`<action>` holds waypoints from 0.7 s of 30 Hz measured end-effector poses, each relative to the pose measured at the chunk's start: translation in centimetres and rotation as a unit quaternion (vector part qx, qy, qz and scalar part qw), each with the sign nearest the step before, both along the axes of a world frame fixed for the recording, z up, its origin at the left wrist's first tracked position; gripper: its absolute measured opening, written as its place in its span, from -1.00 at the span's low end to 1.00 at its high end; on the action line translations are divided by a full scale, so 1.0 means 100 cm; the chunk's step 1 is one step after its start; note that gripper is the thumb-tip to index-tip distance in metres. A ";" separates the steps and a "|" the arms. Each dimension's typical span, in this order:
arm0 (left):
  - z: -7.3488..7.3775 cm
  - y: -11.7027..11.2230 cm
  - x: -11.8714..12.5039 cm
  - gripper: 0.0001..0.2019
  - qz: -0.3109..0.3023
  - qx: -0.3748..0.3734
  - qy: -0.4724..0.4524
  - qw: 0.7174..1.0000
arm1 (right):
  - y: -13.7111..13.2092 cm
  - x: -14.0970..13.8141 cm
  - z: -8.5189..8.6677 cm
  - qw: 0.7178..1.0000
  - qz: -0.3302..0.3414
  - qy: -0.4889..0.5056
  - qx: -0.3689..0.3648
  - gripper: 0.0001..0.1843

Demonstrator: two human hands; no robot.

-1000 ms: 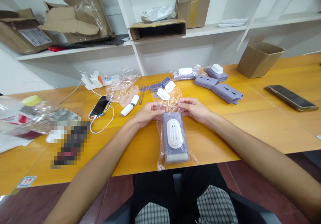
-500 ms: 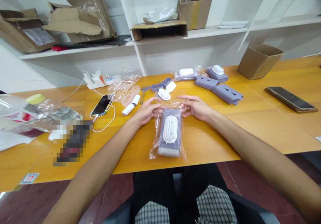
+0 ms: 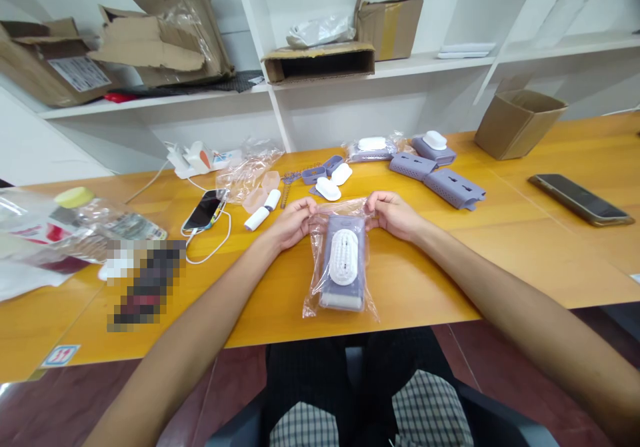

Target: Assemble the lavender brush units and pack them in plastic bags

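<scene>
A clear plastic bag (image 3: 315, 287) lies on the table in front of me, holding a purple-grey device (image 3: 356, 233) with a white ribbed oval part (image 3: 343, 257) on its upper face. My left hand (image 3: 296, 223) pinches the bag's far left corner between thumb and fingers. At the far right corner, my right hand (image 3: 391, 215) grips the same bag edge with curled fingers. Just beyond the hands lie white oval caps (image 3: 328, 189) and small purple-grey trays (image 3: 313, 175).
Purple-grey perforated shells (image 3: 454, 187) and another bagged device (image 3: 373, 147) lie at the back. A charging phone (image 3: 203, 211), bottles (image 3: 83, 213) and white cylinders (image 3: 257, 218) are to the left. An open carton (image 3: 517, 123) and a second phone (image 3: 580, 198) are on the right.
My fingers have closed on the bag's far corners, and its far edge is drawn straighter between them. The bag with the device has shifted slightly right.
</scene>
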State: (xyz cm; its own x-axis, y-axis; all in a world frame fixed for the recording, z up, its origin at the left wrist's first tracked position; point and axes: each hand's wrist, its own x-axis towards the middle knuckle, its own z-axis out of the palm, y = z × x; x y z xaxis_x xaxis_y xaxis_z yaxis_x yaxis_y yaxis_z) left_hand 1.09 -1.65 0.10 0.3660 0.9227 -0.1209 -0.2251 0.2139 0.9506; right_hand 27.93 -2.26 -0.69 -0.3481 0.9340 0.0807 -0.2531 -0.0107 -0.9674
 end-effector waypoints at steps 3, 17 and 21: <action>-0.003 0.002 -0.003 -0.73 -0.006 0.016 -0.003 1.000 | 0.002 0.006 -0.001 0.984 0.007 -0.111 0.138 -0.85; 0.000 0.006 -0.009 -0.86 -0.015 0.060 0.110 0.992 | 0.001 0.017 0.010 0.863 -0.006 -0.361 0.354 -0.68; 0.006 0.003 -0.007 -0.70 -0.023 0.034 0.119 0.992 | -0.002 0.016 0.013 0.869 0.010 -0.364 0.334 -0.77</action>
